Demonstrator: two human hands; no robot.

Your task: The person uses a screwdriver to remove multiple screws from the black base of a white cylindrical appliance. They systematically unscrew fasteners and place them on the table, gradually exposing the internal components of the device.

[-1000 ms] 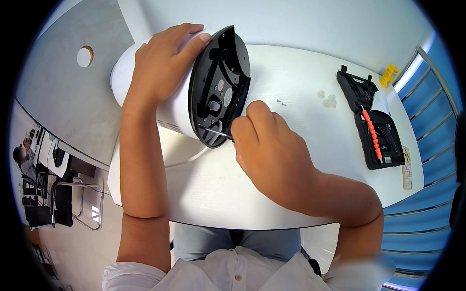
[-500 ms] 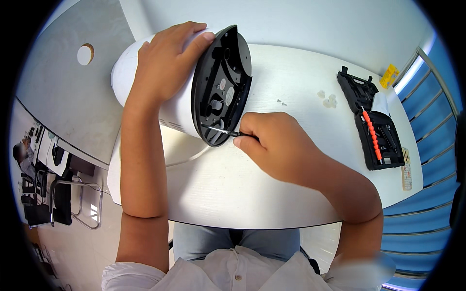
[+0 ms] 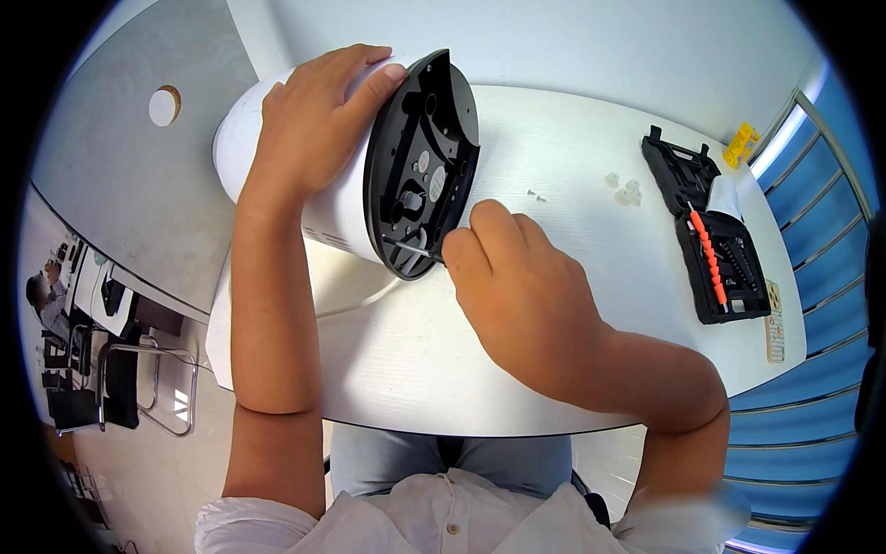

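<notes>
A white rounded appliance [image 3: 337, 217] lies on its side on the white table, its black base [image 3: 377, 175] facing right. Over the top of its body rests my left hand [image 3: 323, 115], thumb by the base's rim, gripping it. My right hand [image 3: 517, 286] is closed round a screwdriver [image 3: 411, 247], whose handle is mostly hidden in the fist. The metal shaft points left, its tip at the lower part of the base; the screw itself cannot be made out. A few small screws [image 3: 536, 196] lie to the right of the appliance.
Clear rubbery pieces [image 3: 628, 192] lie farther right, near an open black tool case [image 3: 715, 263] with an orange flexible shaft [image 3: 708, 254]. A yellow box [image 3: 741, 145] and a remote-like panel [image 3: 774, 323] sit by the right edge. A pale cable [image 3: 360, 303] trails below the appliance.
My right hand has turned about the screwdriver, its knuckles rolling over and the wrist dropping. The screwdriver's tip stays at the same spot; my left hand stays put.
</notes>
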